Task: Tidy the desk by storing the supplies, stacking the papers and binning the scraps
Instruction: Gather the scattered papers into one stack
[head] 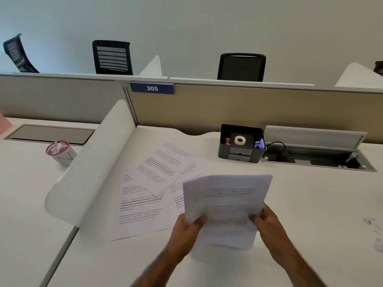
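Observation:
I hold a bundle of printed papers [226, 201] upright above the desk's front middle. My left hand [187, 230] grips its lower left side and my right hand [267, 222] grips its lower right side. More printed sheets [149, 189] lie fanned and overlapping on the desk to the left of the bundle. At the back stands a black desk organiser [240, 156] with a roll of tape [240, 140], a small red item [228, 141] and a purple item [259, 144] in it. Small paper scraps [375, 233] lie at the far right edge.
A small red-rimmed bin [60, 152] full of crumpled scraps stands on the neighbouring desk, beyond a white curved divider [93, 168]. An open cable tray [319, 160] with a black cable lies right of the organiser. A beige partition [248, 108] closes the back.

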Demonstrator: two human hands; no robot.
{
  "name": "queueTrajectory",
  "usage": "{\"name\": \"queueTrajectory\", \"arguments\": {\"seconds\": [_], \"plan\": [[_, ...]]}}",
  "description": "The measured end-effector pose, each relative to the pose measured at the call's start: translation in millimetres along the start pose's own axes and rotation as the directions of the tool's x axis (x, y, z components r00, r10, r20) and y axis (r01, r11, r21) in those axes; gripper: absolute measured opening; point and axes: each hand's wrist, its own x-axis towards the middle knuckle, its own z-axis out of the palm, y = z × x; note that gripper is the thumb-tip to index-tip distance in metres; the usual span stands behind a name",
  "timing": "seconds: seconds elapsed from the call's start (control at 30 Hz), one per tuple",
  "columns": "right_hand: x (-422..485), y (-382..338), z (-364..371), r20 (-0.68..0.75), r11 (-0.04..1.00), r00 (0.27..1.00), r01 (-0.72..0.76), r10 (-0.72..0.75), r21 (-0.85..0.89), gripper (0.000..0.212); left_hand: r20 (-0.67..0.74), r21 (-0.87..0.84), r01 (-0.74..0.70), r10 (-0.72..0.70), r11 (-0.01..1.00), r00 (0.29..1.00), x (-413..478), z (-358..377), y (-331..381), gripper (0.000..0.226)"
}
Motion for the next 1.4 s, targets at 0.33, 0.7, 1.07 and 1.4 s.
{"name": "queueTrajectory", "arguments": {"seconds": [0.33, 0.7, 1.07, 1.4], "plan": [[14, 4, 6, -0.087, 0.986, 0.989, -0.112, 0.123, 0.123, 0.041, -0.178, 0.876, 0.03, 0.263, 0.482, 0.948, 95, -81, -15, 0.06], [19, 17, 0, -0.125, 0.972, 0.967, -0.21, 0.223, 0.109, 0.04, -0.248, 0.942, 0.198, 0.163, 0.272, 0.955, 131, -136, -49, 0.07], [25, 19, 2, -0.14, 0.967, 0.962, -0.218, 0.236, 0.129, 0.038, -0.205, 0.972, 0.161, 0.286, 0.169, 0.936, 132, -136, -32, 0.045], [39, 21, 22, -0.154, 0.96, 0.954, -0.233, 0.256, 0.154, 0.037, 0.086, 0.958, -0.236, 0.617, 0.166, 0.783, 58, -75, 31, 0.03]]}}
